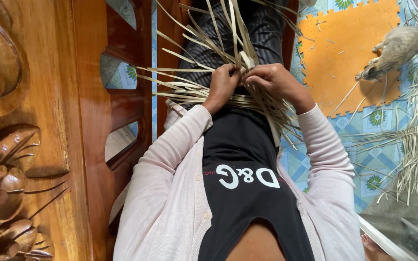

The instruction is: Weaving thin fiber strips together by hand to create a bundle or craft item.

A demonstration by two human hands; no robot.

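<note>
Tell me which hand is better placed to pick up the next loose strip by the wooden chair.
Probably left. The left hand sits beside the strips fanning toward the chair; the right hand grips strips on the far side.

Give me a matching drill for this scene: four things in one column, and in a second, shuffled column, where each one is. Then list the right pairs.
Things:
1. left hand
2. right hand
3. cat
4. loose pile of strips

Places:
A. lying at the edge of the orange foam mat
B. on the blue patterned floor, on the far right
C. gripping the woven strips on the lap, on the side of the carved wooden chair
D. pinching the strips on the side nearer the orange mat

Pairs: 1-C, 2-D, 3-A, 4-B
</note>
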